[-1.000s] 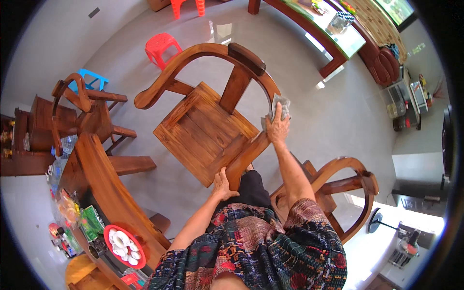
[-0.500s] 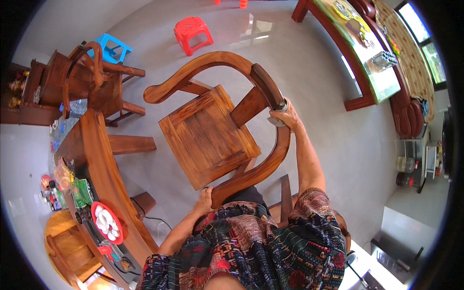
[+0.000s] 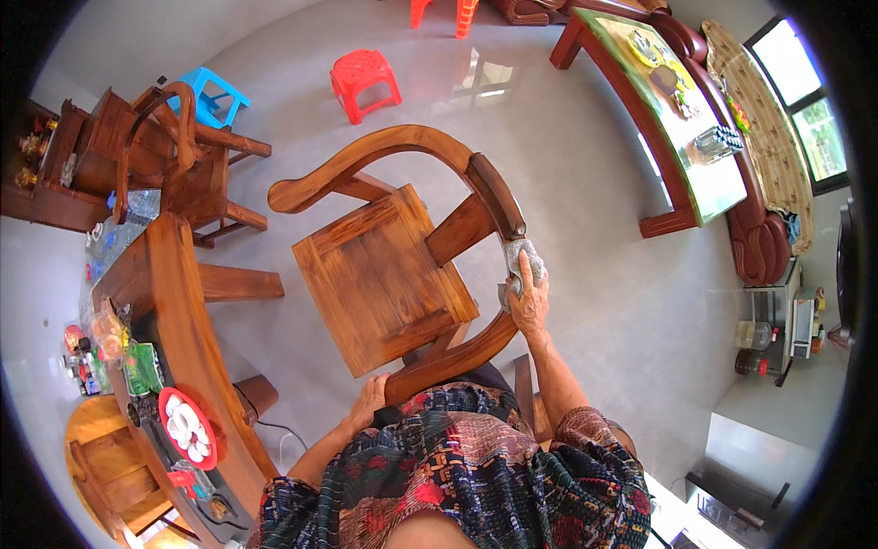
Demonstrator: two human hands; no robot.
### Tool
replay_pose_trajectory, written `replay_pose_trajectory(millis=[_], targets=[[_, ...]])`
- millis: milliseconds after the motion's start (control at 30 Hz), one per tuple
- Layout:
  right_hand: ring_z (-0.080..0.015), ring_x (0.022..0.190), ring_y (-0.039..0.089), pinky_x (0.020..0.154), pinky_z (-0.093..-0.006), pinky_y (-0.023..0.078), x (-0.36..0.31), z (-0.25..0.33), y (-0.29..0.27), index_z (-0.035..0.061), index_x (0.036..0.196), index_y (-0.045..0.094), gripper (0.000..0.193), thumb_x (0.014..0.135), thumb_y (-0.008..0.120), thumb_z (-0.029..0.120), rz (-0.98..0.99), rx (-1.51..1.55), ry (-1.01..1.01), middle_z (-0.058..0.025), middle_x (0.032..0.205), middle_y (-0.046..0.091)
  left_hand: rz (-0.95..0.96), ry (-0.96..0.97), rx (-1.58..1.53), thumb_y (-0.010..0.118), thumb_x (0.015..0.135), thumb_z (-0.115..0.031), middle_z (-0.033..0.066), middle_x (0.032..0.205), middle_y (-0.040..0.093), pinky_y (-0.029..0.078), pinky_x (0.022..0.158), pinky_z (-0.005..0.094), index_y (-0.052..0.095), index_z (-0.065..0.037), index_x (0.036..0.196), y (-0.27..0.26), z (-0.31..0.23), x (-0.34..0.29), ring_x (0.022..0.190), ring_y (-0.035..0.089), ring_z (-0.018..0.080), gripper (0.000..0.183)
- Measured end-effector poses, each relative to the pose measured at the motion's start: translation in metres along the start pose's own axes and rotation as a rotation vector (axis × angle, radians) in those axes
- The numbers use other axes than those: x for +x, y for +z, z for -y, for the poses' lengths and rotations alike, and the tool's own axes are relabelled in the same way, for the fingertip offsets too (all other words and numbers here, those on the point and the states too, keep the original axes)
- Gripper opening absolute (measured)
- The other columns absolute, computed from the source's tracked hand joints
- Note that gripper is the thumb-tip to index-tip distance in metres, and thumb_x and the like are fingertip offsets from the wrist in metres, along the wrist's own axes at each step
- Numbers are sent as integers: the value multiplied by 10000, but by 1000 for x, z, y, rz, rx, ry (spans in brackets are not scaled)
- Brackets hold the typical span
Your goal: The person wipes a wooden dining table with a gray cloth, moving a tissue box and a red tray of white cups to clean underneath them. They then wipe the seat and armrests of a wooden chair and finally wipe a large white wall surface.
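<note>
The person's right hand [image 3: 530, 300] holds a grey cloth [image 3: 524, 257] against the curved rail of a wooden armchair [image 3: 380, 279], whose seat lies left of that hand. The left hand [image 3: 369, 399] touches the rail's near end; whether it grips cannot be told. Left of it, a red bowl [image 3: 211, 432] holds white crockery [image 3: 187, 424].

Right hand [image 3: 530, 306] holds grey cloth [image 3: 522, 249] against wooden chair [image 3: 370, 284]; left hand [image 3: 368, 401] touches armrest [image 3: 448, 364].
</note>
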State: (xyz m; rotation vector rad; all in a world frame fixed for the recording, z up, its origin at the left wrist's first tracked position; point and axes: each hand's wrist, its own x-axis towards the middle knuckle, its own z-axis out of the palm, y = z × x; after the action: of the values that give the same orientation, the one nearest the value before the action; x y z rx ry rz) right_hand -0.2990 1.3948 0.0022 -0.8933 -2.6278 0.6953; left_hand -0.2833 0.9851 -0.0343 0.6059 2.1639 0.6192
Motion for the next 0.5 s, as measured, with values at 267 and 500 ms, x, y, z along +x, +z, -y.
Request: replay_pose_trajectory(millis=[267, 500], targets=[[-189, 1124, 514, 952, -306, 420, 56, -31, -8, 112, 1319, 485, 467, 868, 604, 99, 347, 998, 257, -64, 1217, 515, 68, -145, 84, 717, 729, -455, 218, 1272, 406, 328, 990, 530, 319, -160, 1404, 0, -5, 5, 1194, 391, 425, 837], [-229, 1155, 499, 989, -362, 402, 117, -27, 8, 111, 1223, 570, 320, 904, 580, 130, 504, 1069, 248, -114, 1250, 503, -294, -179, -203, 750, 704, -478, 254, 1360, 379, 282, 1040, 512, 427, -47, 1344, -19, -92, 82, 1247, 369, 424, 837]])
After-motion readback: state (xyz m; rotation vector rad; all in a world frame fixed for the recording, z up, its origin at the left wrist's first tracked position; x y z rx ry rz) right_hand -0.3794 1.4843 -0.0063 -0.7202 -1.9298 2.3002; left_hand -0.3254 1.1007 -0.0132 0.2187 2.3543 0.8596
